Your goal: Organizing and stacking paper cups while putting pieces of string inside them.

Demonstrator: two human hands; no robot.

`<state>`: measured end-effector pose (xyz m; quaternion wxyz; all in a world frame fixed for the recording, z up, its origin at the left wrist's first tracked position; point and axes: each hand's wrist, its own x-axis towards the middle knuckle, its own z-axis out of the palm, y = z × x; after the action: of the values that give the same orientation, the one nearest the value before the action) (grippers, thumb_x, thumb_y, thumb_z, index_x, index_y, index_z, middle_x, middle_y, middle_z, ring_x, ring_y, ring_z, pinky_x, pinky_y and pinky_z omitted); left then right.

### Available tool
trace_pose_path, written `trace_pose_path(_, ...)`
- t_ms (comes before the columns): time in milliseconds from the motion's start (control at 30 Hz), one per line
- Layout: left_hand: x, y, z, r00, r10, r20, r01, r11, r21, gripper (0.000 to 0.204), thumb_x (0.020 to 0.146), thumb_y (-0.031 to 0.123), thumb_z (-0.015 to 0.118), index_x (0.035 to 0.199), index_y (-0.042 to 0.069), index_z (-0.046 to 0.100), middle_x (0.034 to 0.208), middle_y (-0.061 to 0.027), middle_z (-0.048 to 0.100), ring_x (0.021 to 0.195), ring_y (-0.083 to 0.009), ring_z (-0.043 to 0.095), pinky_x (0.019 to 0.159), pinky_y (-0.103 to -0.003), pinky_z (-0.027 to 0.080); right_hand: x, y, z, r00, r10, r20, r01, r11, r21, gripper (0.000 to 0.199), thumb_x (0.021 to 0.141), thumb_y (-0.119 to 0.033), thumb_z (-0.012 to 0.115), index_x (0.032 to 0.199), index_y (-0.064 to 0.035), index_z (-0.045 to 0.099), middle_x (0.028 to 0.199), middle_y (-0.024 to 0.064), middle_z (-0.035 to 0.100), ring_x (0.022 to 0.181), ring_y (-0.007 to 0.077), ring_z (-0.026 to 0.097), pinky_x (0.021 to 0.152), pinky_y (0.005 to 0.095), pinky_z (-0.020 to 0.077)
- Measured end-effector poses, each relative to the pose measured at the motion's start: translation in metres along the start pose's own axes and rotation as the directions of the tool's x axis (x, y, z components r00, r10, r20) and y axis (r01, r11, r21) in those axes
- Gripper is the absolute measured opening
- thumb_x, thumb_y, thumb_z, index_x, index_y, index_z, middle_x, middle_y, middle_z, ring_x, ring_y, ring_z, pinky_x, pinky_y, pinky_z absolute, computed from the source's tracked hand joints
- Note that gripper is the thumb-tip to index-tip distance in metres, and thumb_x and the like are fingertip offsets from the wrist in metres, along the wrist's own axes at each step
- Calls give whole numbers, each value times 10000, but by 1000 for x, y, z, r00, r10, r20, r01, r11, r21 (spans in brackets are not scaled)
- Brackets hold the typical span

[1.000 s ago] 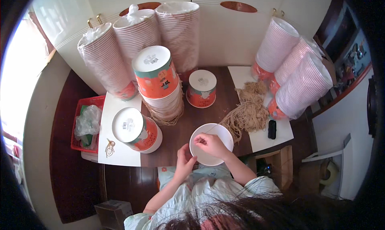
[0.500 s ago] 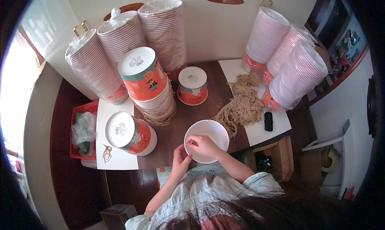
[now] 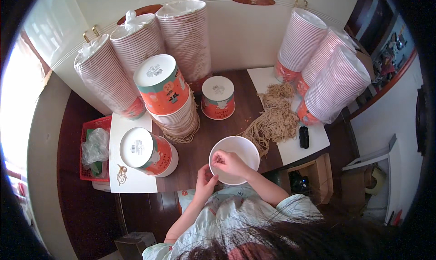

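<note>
A white paper bucket stands mouth up at the table's front edge, close to my body. My left hand is closed on its left side, thumb near the rim. My right hand reaches over the bucket's mouth with its fingertips pinched together just inside the left rim. Whatever the pinch holds is too small to make out. To the right of the bucket lies a loose heap of tan cords, its strands trailing close to the bucket.
Upside-down printed buckets stand on the table, with a cord-draped stack at the left. Tall bagged stacks of buckets line the back. A black object lies right, a cord loop left, a red basket beyond the table.
Both hands hold almost the same pose at the bucket's left rim. The whole picture has shifted very slightly; nothing else visibly differs.
</note>
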<state>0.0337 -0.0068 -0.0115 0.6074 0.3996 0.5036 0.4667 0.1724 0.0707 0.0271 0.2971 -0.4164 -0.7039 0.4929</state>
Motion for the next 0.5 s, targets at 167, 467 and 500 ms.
trace_pose_path(167,1,-2,0,1000,15,2,-15,1000,24,451,808,36,521,1214,44,325,978,-64,500,864,-130,513,727,-261,479,1,6,1,1000,18,15,-18,1000,-1,105,753,-46,598,818,-18,520,745,38,604,697,117,601,630,247,479)
trace_pose_path(467,10,1,-10,983,158,-97,-126,954,273,202,833,83,488,1007,-4,542,867,-102,587,759,-156,576,667,-286,467,2,5,3,1000,3,19,-2,999,-52,113,748,-50,600,819,-14,519,745,66,609,704,151,614,634,268,486)
trace_pose_path(500,10,7,-9,983,158,-95,-127,953,273,202,833,83,488,1007,-4,542,867,-102,587,759,-156,576,667,-286,467,1,5,3,1000,-4,17,4,999,-53,112,747,-48,599,818,-15,519,743,68,608,700,153,615,632,269,486)
